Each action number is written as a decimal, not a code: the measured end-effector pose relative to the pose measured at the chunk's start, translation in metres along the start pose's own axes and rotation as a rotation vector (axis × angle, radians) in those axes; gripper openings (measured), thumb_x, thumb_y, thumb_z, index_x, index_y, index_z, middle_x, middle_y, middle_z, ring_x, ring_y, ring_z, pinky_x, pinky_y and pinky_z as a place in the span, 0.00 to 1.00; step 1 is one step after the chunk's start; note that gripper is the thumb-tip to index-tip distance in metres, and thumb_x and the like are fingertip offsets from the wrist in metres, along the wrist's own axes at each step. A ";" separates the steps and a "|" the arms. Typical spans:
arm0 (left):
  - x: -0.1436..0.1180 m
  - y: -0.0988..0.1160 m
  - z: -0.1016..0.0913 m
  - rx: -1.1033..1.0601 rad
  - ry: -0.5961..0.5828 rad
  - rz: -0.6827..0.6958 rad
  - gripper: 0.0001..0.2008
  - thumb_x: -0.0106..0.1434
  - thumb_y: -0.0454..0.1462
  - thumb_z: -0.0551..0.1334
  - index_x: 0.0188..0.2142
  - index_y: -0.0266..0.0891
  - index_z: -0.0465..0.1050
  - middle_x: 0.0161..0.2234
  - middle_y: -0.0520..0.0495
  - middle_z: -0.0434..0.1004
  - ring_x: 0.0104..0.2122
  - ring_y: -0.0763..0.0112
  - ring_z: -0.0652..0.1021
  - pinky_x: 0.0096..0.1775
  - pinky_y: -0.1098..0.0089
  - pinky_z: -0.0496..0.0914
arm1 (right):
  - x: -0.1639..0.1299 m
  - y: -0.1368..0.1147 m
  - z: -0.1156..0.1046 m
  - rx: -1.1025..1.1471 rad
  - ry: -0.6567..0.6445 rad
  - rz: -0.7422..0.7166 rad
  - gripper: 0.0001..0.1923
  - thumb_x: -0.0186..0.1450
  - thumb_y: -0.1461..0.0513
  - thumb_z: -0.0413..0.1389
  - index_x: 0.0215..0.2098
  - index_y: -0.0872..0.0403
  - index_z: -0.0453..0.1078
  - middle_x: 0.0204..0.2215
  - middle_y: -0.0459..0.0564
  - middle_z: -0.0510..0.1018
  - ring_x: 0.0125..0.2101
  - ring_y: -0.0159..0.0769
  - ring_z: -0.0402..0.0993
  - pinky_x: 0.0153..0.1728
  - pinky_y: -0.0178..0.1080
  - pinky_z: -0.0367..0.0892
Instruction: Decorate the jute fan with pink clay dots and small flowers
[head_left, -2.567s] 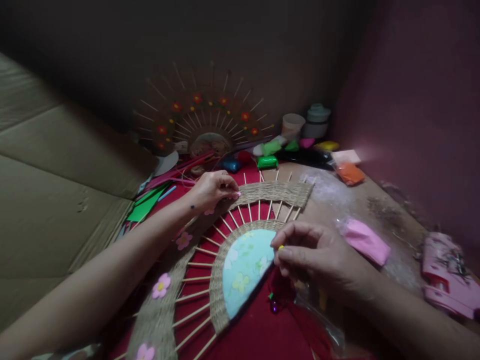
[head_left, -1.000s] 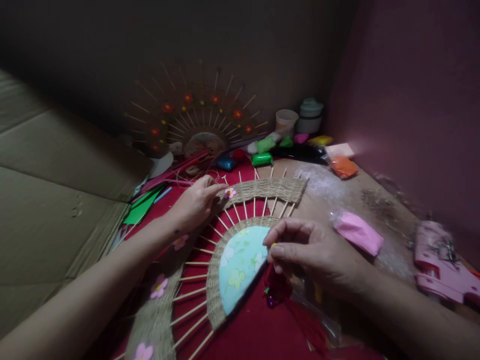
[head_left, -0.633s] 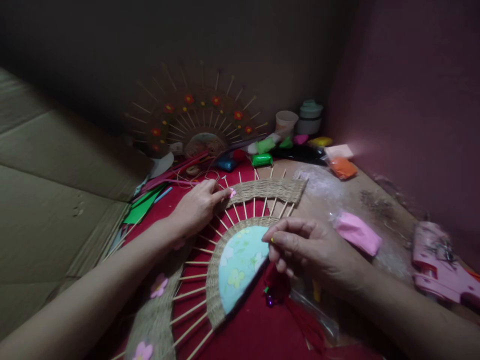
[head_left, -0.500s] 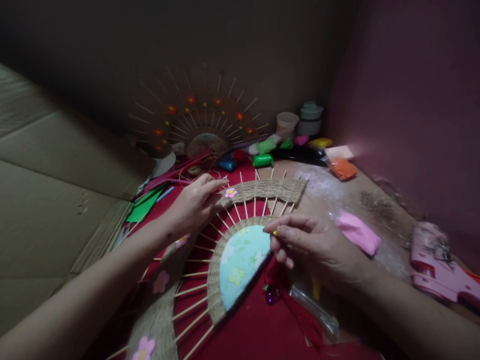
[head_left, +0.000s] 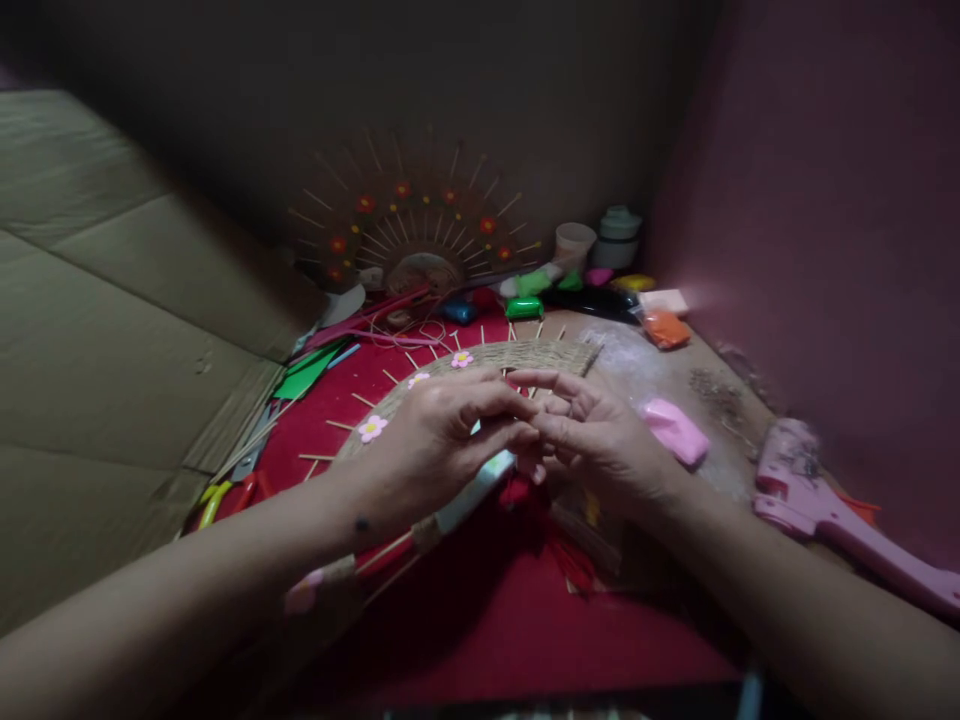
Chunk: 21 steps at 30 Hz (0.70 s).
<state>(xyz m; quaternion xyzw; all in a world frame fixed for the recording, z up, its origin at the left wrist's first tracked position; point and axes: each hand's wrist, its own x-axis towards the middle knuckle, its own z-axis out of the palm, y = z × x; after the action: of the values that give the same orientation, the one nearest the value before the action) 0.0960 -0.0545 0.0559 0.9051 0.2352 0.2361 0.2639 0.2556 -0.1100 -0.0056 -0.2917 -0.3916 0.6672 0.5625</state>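
Two hands, left hand (head_left: 442, 430) and right hand (head_left: 592, 435), pinch together, contents unclear, above the woven fan (head_left: 517, 355); three pink flowers (head_left: 371, 428) already line its band.

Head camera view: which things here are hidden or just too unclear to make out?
- What the fingertips pinch: left hand and right hand meet, fingers covering it.
- Centre of the woven fan: hidden under both hands.
- Pink glue gun: blurred, cut by the right edge.
- Jars at the back: too dark and small.
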 end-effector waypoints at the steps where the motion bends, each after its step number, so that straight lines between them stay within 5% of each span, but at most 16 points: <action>1: -0.001 0.004 0.000 -0.007 0.020 -0.019 0.04 0.60 0.36 0.63 0.32 0.40 0.78 0.30 0.51 0.78 0.31 0.71 0.76 0.35 0.71 0.69 | 0.000 -0.001 0.001 -0.009 -0.031 -0.005 0.18 0.61 0.62 0.59 0.49 0.52 0.64 0.25 0.43 0.76 0.22 0.29 0.73 0.23 0.32 0.69; 6: -0.014 0.026 -0.008 -0.131 0.074 -0.127 0.04 0.59 0.33 0.62 0.31 0.37 0.77 0.28 0.51 0.77 0.28 0.74 0.76 0.33 0.74 0.70 | -0.008 -0.025 0.007 -0.253 -0.145 -0.087 0.14 0.64 0.60 0.53 0.48 0.53 0.66 0.30 0.46 0.76 0.27 0.30 0.73 0.31 0.36 0.71; 11: -0.044 0.039 -0.001 -0.147 0.072 -0.178 0.04 0.59 0.35 0.64 0.34 0.39 0.76 0.31 0.52 0.78 0.32 0.74 0.77 0.35 0.75 0.70 | -0.041 -0.056 0.003 -1.293 -0.414 -0.194 0.15 0.61 0.65 0.55 0.47 0.51 0.69 0.44 0.51 0.73 0.44 0.38 0.68 0.44 0.43 0.65; 14: -0.058 0.040 0.016 -0.169 0.017 -0.242 0.04 0.60 0.34 0.62 0.35 0.39 0.74 0.31 0.53 0.78 0.31 0.75 0.77 0.34 0.76 0.69 | -0.056 -0.048 -0.010 -1.662 -0.467 -0.238 0.13 0.62 0.59 0.55 0.45 0.51 0.69 0.40 0.53 0.73 0.40 0.41 0.67 0.39 0.44 0.65; 21: -0.073 0.030 0.060 -0.018 0.012 -0.237 0.05 0.61 0.33 0.60 0.33 0.36 0.76 0.31 0.49 0.78 0.32 0.73 0.76 0.36 0.71 0.68 | -0.056 -0.023 -0.025 -1.742 -0.353 -0.165 0.17 0.59 0.70 0.54 0.47 0.54 0.67 0.43 0.53 0.70 0.40 0.38 0.68 0.40 0.41 0.64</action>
<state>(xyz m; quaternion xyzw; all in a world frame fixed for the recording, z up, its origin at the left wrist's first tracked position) 0.0815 -0.1388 0.0064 0.8671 0.3403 0.2108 0.2967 0.2998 -0.1587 -0.0019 -0.4797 -0.8602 0.1256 0.1191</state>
